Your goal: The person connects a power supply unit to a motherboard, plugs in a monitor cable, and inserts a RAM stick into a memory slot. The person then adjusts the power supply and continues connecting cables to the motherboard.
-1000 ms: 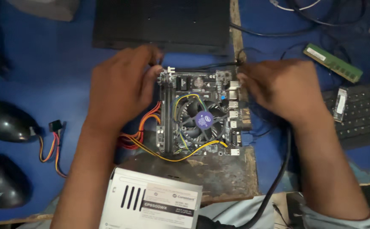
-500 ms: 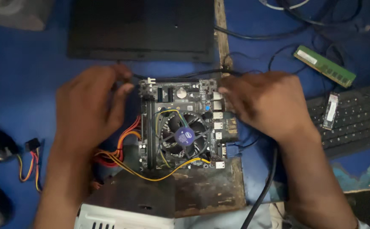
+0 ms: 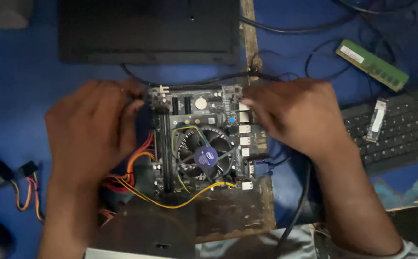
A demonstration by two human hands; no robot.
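1. Motherboard [image 3: 201,139]: lies flat mid-worktop [image 3: 27,86], fan uppermost.
2. Left hand [image 3: 91,132]: curled on the board's left edge; fingertips blurred, grip cannot be told.
3. Right hand [image 3: 292,115]: covers the right edge; fingers hidden, grip unclear.
4. Keyboard [image 3: 400,127]: cut off at right.

Matt circuit board [image 3: 204,139], worn rough wooden plank [image 3: 228,216], smooth blue tabletop [image 3: 27,81].

Both hands are motion-blurred: the left hand [image 3: 91,129] hides the motherboard's [image 3: 201,139] left edge, the right hand [image 3: 295,115] its upper right corner, fingertips indistinct.
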